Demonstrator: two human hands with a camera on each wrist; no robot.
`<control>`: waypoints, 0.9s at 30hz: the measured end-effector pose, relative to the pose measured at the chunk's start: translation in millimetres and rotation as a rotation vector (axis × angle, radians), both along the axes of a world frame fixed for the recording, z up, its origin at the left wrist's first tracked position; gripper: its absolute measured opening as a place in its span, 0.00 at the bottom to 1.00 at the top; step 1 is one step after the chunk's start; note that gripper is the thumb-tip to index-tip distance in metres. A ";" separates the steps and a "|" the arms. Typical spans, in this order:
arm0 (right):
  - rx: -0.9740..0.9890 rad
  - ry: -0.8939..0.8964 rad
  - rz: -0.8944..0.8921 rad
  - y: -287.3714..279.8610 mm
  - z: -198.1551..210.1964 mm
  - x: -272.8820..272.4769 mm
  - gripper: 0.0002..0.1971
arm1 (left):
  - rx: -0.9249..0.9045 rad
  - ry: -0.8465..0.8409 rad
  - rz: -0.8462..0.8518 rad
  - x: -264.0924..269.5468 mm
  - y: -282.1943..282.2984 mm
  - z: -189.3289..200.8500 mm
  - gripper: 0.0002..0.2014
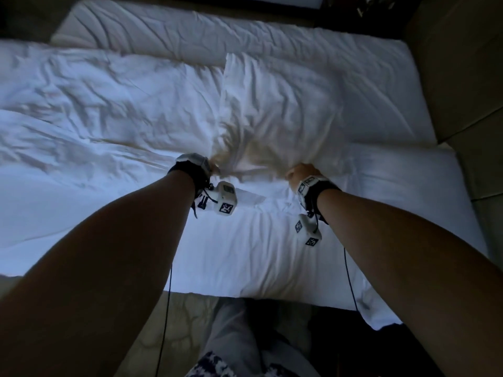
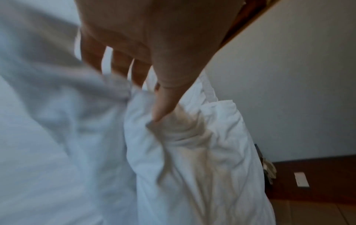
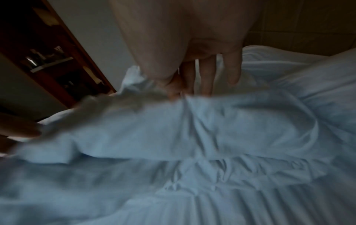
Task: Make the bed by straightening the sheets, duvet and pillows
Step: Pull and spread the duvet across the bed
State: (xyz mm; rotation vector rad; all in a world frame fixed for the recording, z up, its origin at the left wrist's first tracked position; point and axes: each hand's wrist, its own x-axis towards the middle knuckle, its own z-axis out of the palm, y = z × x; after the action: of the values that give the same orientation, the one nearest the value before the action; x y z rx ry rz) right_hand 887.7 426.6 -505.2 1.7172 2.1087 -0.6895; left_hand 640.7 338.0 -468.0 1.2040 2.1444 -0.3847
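Note:
A crumpled white pillow (image 1: 280, 104) lies across the middle of the bed on the white sheet (image 1: 381, 172). My left hand (image 1: 213, 168) pinches the bunched near left corner of the pillow. About a forearm's length to its right, my right hand (image 1: 300, 174) grips the near edge. In the left wrist view, the thumb and fingers of the left hand (image 2: 142, 97) close on the pillow's (image 2: 202, 152) fabric. In the right wrist view, the right hand (image 3: 190, 92) curls over the raised fabric edge (image 3: 192, 121). A wrinkled white duvet (image 1: 89, 104) covers the left of the bed.
A second white pillow or fold (image 1: 272, 254) lies by the near edge, under my wrists. A further white cushion (image 1: 177, 31) runs along the far side. Tan padded panels (image 1: 462, 91) border the right. My legs (image 1: 231, 336) stand at the bed's edge. A dark wooden shelf (image 3: 48, 60) stands beyond.

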 end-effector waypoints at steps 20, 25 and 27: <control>0.158 0.132 0.443 -98.7 224.2 -88.0 0.18 | 0.605 -0.197 0.166 -11.9 -97.2 202.0 0.28; 0.282 0.149 0.519 -127.5 276.8 -146.4 0.18 | 0.690 -0.125 0.153 -61.7 -126.7 247.6 0.27; 0.316 0.153 0.554 -144.7 296.0 -183.5 0.18 | 0.707 -0.085 0.152 -96.8 -145.9 264.1 0.27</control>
State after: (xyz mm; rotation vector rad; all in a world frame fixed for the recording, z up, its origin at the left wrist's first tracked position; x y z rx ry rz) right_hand 704.2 281.9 -209.2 1.1319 2.7475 -0.3421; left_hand 543.9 192.1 -203.9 1.3646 2.3489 0.5294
